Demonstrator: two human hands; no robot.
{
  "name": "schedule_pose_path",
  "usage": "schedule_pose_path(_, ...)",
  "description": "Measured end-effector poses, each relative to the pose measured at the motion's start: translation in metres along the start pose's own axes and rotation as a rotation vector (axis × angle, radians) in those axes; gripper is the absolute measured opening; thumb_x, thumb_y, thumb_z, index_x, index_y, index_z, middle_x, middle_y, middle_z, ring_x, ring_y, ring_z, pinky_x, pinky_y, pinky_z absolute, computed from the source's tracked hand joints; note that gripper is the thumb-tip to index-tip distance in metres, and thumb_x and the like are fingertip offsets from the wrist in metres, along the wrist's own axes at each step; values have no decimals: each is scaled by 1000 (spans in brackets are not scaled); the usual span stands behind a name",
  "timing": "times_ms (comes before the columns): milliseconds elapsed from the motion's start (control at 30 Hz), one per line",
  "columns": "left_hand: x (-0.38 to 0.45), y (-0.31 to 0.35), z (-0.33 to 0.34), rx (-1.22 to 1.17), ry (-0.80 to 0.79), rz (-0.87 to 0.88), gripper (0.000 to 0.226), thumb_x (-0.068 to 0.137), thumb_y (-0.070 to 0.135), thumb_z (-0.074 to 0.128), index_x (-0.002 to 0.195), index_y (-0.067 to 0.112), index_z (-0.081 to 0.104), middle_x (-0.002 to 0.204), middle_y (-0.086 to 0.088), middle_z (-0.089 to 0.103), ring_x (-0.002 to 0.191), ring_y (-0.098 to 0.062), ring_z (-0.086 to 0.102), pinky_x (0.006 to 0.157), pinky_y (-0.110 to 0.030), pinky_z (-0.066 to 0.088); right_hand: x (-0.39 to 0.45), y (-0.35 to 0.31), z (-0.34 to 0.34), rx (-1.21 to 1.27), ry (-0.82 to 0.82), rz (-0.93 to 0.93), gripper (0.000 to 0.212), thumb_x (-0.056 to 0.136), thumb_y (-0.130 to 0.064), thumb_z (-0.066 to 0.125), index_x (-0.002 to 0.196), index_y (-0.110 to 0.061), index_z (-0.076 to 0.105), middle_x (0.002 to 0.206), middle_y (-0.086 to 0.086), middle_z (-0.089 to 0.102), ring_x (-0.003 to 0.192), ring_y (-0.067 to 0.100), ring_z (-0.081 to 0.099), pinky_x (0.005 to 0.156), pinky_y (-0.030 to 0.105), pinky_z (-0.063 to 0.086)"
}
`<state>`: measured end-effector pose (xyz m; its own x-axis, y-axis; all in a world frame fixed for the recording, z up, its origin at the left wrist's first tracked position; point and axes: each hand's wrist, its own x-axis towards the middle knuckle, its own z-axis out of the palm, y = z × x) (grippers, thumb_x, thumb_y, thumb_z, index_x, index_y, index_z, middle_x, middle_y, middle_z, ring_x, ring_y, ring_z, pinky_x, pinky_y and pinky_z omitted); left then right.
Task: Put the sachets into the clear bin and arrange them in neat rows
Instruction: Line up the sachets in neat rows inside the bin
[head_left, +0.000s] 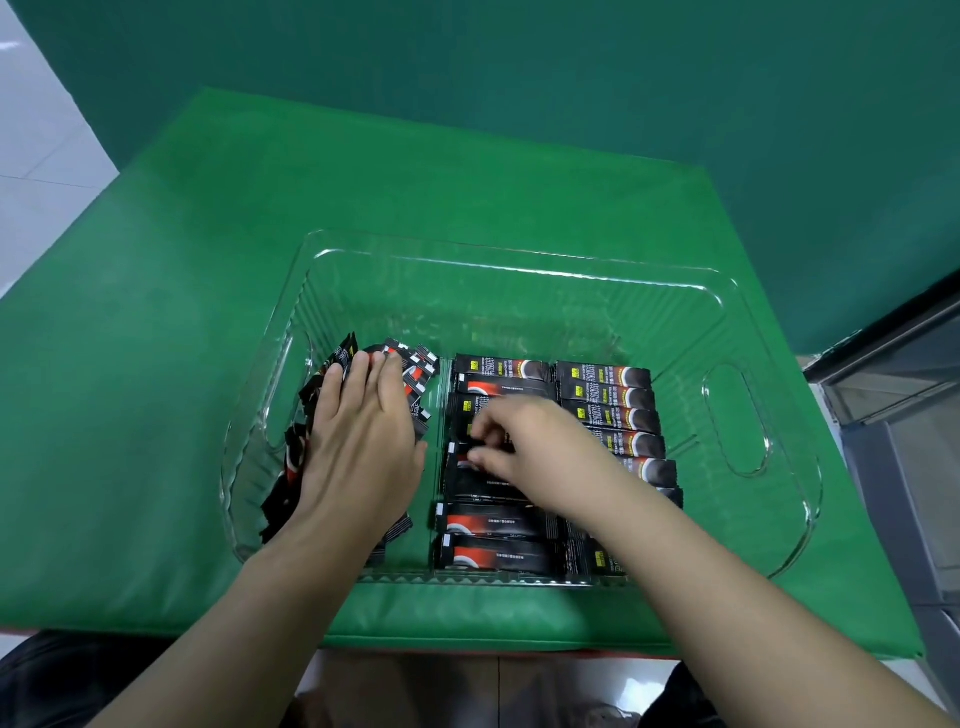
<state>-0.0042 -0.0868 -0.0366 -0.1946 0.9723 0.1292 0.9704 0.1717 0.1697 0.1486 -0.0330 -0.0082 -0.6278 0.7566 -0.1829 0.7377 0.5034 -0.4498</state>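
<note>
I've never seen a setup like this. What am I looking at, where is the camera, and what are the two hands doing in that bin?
No machine here: a person works bare-handed, and the one camera sits on their head, looking down. A clear bin stands on a green mat. Inside, black sachets lie in neat rows on the right. The left hand rests flat, fingers straight, on a loose heap at the bin's left side. The right hand has curled fingers pinching a sachet in the middle column, apparently straightening it.
</note>
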Motion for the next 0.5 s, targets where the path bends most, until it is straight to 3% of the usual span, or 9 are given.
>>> schedule_pose_path(133, 0, 0, 0, 18, -5, -8, 84, 90, 33, 60, 149, -2, 11, 156, -15, 23, 147, -23, 7, 116, -34, -9, 51, -6, 2, 31, 118, 4, 29, 93, -22, 58, 121, -13, 59, 123, 5, 61, 115, 22, 53, 96, 32, 41)
schedule_pose_path(267, 1, 0, 2, 36, -7, 2, 85, 88, 34, 62, 148, -3, 15, 155, -15, 26, 147, -23, 10, 116, -34, -8, 90, -11, 11, 48, 124, 23, 34, 94, -20, 56, 126, -9, 56, 123, 10, 62, 116, 28, 53, 97, 36, 42)
schedule_pose_path(400, 2, -6, 8, 97, -2, 20, 75, 77, 30, 73, 138, 0, 41, 144, -21, 43, 142, -30, 29, 116, -37, 1, 105, -17, 20, 117, 88, 83, 31, 94, -17, 55, 123, -7, 58, 118, 13, 64, 111, 30, 57, 95, 36, 45)
schedule_pose_path(500, 3, -7, 12, 137, -46, 44, 47, 69, 28, 79, 108, 8, 64, 134, -27, 52, 133, -37, 41, 113, -43, 10, 106, -19, 23, 147, 105, 88, 25, 93, -15, 56, 116, -9, 62, 114, 11, 65, 108, 28, 57, 91, 32, 45)
